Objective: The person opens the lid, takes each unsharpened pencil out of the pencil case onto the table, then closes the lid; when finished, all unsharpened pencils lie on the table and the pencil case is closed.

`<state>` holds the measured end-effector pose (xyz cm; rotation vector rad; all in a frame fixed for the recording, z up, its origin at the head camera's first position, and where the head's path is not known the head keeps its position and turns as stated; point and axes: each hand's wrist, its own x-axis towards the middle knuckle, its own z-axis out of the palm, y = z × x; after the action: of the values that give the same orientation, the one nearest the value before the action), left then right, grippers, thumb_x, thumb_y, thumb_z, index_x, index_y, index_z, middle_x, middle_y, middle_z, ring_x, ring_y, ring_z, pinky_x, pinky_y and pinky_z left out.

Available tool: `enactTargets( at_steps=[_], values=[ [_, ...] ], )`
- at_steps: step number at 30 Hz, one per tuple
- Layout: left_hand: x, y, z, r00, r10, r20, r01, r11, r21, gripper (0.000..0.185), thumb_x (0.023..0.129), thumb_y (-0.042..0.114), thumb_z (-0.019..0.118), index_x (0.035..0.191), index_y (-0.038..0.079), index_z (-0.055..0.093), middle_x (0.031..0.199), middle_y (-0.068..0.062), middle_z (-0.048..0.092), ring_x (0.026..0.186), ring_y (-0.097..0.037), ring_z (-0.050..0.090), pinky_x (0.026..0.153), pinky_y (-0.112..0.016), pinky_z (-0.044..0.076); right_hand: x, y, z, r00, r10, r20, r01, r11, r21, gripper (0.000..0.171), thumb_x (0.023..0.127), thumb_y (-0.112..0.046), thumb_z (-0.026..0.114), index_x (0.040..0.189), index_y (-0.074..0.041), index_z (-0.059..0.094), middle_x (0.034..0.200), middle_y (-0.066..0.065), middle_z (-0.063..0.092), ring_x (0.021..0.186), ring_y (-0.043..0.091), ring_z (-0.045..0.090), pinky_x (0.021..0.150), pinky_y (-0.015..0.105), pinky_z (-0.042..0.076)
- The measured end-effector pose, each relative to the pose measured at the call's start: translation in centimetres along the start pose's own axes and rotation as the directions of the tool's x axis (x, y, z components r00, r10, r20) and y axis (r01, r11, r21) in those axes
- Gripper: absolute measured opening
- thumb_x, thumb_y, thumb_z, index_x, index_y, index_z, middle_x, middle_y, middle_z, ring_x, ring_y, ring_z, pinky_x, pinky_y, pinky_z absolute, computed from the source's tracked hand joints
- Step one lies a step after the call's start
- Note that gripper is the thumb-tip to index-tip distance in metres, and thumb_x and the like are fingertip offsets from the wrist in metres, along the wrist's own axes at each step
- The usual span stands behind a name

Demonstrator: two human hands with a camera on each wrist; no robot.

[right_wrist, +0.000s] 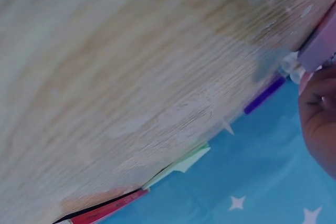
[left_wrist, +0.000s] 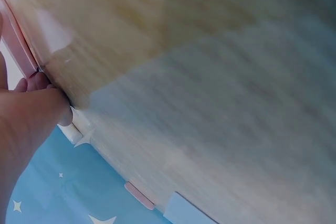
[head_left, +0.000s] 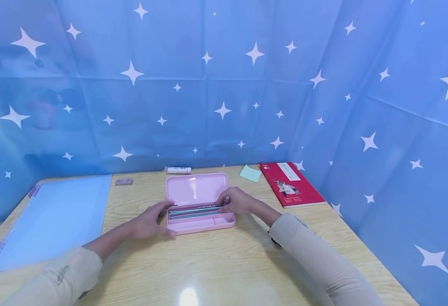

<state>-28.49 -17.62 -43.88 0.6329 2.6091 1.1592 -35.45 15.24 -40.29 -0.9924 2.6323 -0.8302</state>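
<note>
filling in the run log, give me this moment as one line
left hand: holds left end of open pink case | right hand: at right end of pens or pencils inside | nearby: green notes, red book

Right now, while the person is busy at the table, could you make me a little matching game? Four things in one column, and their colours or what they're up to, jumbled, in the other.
Things:
1. Pencil case
2. Book
3. Sticky notes
4. Right hand

Colours and states:
A. Pale green, lying beside the book
B. Reaching into the case at its right end
C. Pink, with its lid open
D. Red, lying closed

Right pairs: 1-C, 2-D, 3-A, 4-B
</note>
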Motion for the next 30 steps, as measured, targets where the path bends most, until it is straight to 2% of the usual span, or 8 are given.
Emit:
enactTargets(
  at_steps=[13,17,22,30],
  values=[
    [-0.1,0.1,0.0,1.0,-0.014,-0.011,0.014,1.0,0.022,0.102,0.075,0.045,0.085,0.153,0.006,0.03,0.15,-0.02,0.04,0.138,-0.043,0.038,0.112,-0.053,0.031,0.0,0.0,-0.2,1.0,-0.015,-0.003,0.014,0.998,-0.061,0.008,0.088,-0.005,0.074,0.094,-0.009,0.078,0.093,-0.002,0.072,0.085,0.01,0.059,0.081,0.028,0.05],
    [0.0,0.2,-0.1,1.0,-0.013,-0.015,0.013,0.998,0.056,0.102,0.074,0.046,0.086,0.151,0.007,0.033,0.147,-0.019,0.044,0.136,-0.043,0.041,0.11,-0.055,0.033,-0.2,-0.2,-0.4,0.999,-0.035,-0.036,0.033,0.998,-0.055,0.006,0.087,-0.005,0.075,0.092,-0.008,0.079,0.087,-0.003,0.072,0.076,0.009,0.057,0.07,0.025,0.048],
    [0.0,0.4,-0.2,0.999,-0.016,-0.03,0.02,0.993,0.117,0.101,0.072,0.05,0.085,0.15,0.009,0.036,0.145,-0.017,0.047,0.134,-0.041,0.043,0.109,-0.056,0.034,-0.4,-0.2,-0.7,0.998,-0.023,-0.051,0.021,0.999,-0.03,0.006,0.086,-0.006,0.076,0.092,-0.007,0.079,0.08,-0.006,0.07,0.062,0.01,0.05,0.057,0.023,0.042],
    [-0.1,0.5,-0.2,0.999,0.001,-0.041,0.005,0.988,0.155,0.101,0.071,0.051,0.085,0.149,0.007,0.038,0.141,-0.015,0.05,0.128,-0.038,0.046,0.107,-0.056,0.036,-0.7,-0.4,-1.3,0.999,-0.017,-0.046,0.016,1.0,-0.025,0.008,0.086,-0.007,0.076,0.094,-0.007,0.079,0.083,-0.007,0.071,0.068,0.014,0.056,0.061,0.025,0.046]
  ],
)
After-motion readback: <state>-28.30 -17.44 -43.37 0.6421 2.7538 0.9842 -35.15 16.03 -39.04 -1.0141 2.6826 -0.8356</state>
